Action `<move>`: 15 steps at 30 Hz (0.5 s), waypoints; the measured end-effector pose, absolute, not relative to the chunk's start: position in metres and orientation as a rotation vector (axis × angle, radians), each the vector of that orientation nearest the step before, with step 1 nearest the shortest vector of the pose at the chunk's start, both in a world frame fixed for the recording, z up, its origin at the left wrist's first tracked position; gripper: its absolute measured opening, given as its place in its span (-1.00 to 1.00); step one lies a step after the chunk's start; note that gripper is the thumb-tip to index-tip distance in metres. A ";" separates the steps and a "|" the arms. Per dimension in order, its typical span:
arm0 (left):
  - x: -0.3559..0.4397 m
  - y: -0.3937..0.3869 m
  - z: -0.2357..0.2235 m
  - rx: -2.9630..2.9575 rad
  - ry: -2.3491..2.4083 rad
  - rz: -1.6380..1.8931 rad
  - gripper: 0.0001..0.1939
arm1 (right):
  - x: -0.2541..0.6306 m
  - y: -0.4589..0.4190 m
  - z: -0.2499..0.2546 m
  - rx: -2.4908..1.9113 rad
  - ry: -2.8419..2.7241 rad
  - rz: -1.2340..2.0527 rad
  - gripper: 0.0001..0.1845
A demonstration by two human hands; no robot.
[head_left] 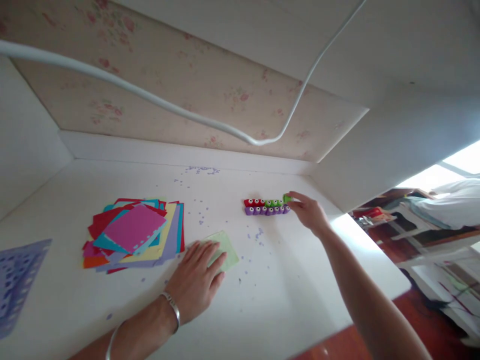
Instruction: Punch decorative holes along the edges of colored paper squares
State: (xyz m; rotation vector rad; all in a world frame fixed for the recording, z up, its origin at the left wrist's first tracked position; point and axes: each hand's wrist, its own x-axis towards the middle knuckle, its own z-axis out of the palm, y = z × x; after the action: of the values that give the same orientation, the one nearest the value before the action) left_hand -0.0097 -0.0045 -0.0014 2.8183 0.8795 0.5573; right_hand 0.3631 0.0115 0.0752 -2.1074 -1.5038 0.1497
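Note:
My left hand (197, 280) lies flat, fingers spread, on a pale green paper square (227, 248) on the white table (281, 295). My right hand (309, 212) reaches far across the table and pinches a small green punch (287, 198) at the right end of two rows of small craft punches (265, 206), red and green behind, purple in front. A fanned stack of coloured paper sheets (135, 232) lies to the left of my left hand.
Tiny purple paper bits (202, 170) are scattered over the table. A purple perforated basket (17, 280) sits at the left edge. A white cable (225, 130) hangs across the view. The table's right edge drops to a red floor with furniture (420, 225).

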 end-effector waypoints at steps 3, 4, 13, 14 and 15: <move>-0.010 -0.001 -0.002 2.822 0.898 0.552 -0.63 | 0.405 0.035 0.080 -2.367 -1.630 -0.022 -0.60; -0.009 0.000 -0.002 2.814 0.914 0.557 -0.63 | 0.414 0.043 0.081 -2.396 -1.664 -0.038 -0.62; -0.008 0.003 -0.004 2.748 0.982 0.583 -0.64 | 0.434 0.089 0.065 -2.442 -2.132 0.065 -0.65; -0.008 0.003 -0.004 2.746 0.982 0.575 -0.64 | 0.434 0.091 0.063 -2.444 -2.168 0.079 -0.64; -0.009 0.004 -0.005 2.743 0.982 0.568 -0.64 | 0.434 0.092 0.061 -2.448 -2.197 0.088 -0.63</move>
State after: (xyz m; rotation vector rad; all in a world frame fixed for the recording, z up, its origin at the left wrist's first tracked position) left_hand -0.0086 0.0035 -0.0046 2.7428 0.9820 0.5680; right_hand 0.4342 0.0918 0.0615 -2.4481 -2.1969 0.0882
